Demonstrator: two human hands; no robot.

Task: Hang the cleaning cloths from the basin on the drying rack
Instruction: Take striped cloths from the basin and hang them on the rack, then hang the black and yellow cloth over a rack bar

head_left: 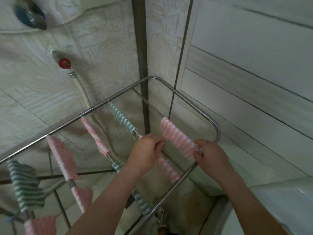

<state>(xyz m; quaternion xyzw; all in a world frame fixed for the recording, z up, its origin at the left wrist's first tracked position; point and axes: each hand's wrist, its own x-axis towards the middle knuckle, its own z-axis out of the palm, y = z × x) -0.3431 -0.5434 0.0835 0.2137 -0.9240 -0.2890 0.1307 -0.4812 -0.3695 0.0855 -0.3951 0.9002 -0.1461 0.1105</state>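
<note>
A steel drying rack [216, 123] fills the middle of the view, with thin rods running across it. A pink-and-white striped cloth [177, 135] lies draped over the far right rod. My right hand [209, 156] pinches its near edge. My left hand [146, 152] grips the cloth's hanging part under the rod, where more pink stripes [168, 168] show. Other cloths hang on the rods to the left: a green one [124, 120], a pink one [94, 134], another pink one [61, 157] and a green one [25, 184]. The basin is not in view.
Textured white wall tiles stand behind the rack, with a dark corner pipe [142, 48]. A white hose with a red valve [65, 63] runs down the left wall. A white appliance edge [279, 200] sits at the lower right. Tiled floor shows below the rods.
</note>
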